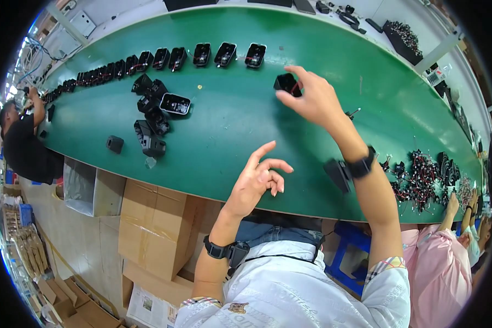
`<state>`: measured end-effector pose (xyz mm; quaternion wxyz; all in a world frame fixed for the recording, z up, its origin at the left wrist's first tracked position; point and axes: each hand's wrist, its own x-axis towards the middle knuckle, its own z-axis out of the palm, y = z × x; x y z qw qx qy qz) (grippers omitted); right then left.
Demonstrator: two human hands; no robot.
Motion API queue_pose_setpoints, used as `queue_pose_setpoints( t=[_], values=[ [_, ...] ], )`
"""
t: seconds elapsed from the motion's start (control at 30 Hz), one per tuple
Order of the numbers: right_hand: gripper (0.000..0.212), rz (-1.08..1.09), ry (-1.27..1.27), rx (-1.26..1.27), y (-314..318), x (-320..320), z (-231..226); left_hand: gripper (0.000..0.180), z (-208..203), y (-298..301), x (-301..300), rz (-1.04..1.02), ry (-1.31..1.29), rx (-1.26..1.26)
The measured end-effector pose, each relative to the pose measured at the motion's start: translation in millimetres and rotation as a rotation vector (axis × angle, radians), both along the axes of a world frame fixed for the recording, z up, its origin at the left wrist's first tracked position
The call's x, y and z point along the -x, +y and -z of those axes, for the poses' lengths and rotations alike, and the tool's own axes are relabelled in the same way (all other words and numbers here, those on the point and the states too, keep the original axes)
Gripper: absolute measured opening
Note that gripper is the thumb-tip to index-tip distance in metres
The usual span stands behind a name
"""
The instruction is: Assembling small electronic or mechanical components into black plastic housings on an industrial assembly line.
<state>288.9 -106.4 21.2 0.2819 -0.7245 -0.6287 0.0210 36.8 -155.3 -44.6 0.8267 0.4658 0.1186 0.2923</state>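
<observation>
My right hand [314, 98] reaches out over the green table, its thumb and fingers around a black open-topped plastic housing [285, 83]. A bit of red wire shows inside that housing; the hand hides its right side. Nearer to me, my left hand [257, 183] hovers above the table with nothing in it, its fingers apart and partly curled. Left of the held housing, a long row of similar black housings [255, 56] with wires inside curves away to the far left. Several more black housings [157, 121] are grouped at left of centre, one with a pale rim [175, 104].
A single black part [115, 144] lies near the table's left front edge. Tangled wired parts [421, 177] are heaped at the right, near another person in pink [437, 273]. A person in black [27, 139] works at far left. Cardboard boxes [153, 224] and a blue stool [344, 254] stand below.
</observation>
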Motion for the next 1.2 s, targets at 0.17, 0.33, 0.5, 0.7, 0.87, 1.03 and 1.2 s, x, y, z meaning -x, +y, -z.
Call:
queue_pose_setpoints(
  t=[0.17,0.33,0.5,0.7,0.87,1.03,1.2],
  values=[
    [0.071,0.326,-0.153,0.234,88.2,-30.6,23.0,0.077,10.0,-0.9,0.6,0.013,-0.034,-0.025],
    [0.079,0.386,-0.069,0.226,112.5,-14.4,18.1,0.074,10.6,-3.3,6.1,-0.006,-0.029,-0.053],
    [0.088,0.410,-0.012,0.167,99.5,-26.4,12.2,0.054,-8.6,11.6,20.9,-0.294,0.262,-0.413],
    [0.039,0.202,0.085,-0.086,-59.2,-28.3,-54.2,0.056,-40.3,126.4,62.6,-0.990,0.966,-1.418],
    [0.028,0.408,0.196,0.030,-147.3,-75.6,-18.1,0.061,-16.1,161.0,54.3,-0.850,1.415,-1.603],
    [0.039,0.380,0.299,0.103,-140.1,-75.0,18.2,0.048,-9.1,150.4,44.5,-0.825,1.325,-1.606],
    [0.035,0.264,0.062,-0.035,-125.7,-80.7,45.9,0.035,-25.3,100.5,14.6,-0.444,0.904,-1.600]
  ],
)
